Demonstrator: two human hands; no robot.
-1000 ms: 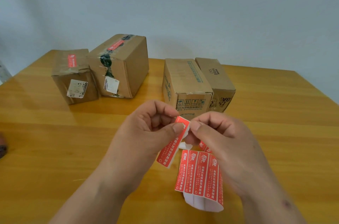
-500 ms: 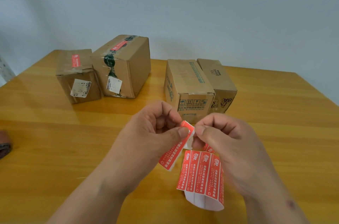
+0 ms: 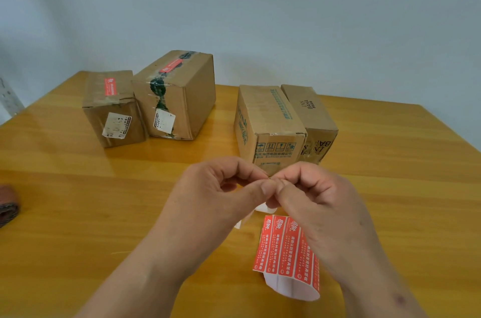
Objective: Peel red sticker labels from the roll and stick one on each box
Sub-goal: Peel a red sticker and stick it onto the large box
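My left hand and my right hand meet fingertip to fingertip above the table, both pinching the top of the label strip. Its red labels hang below my right hand, with the white backing curled at the bottom. A white sliver of a sticker sticks out under my left thumb; its red face is hidden. Four cardboard boxes stand behind. The small left box and the tall box each carry a red sticker on top. The third box and fourth box show none.
The boxes stand on a glossy wooden table against a pale wall. A dark reddish object lies at the left edge. Bare wood lies between the boxes and my hands.
My hands have closed together so thumbs and forefingers touch. The loose sticker's red face, seen earlier under my left thumb, is now hidden, with only a white sliver showing.
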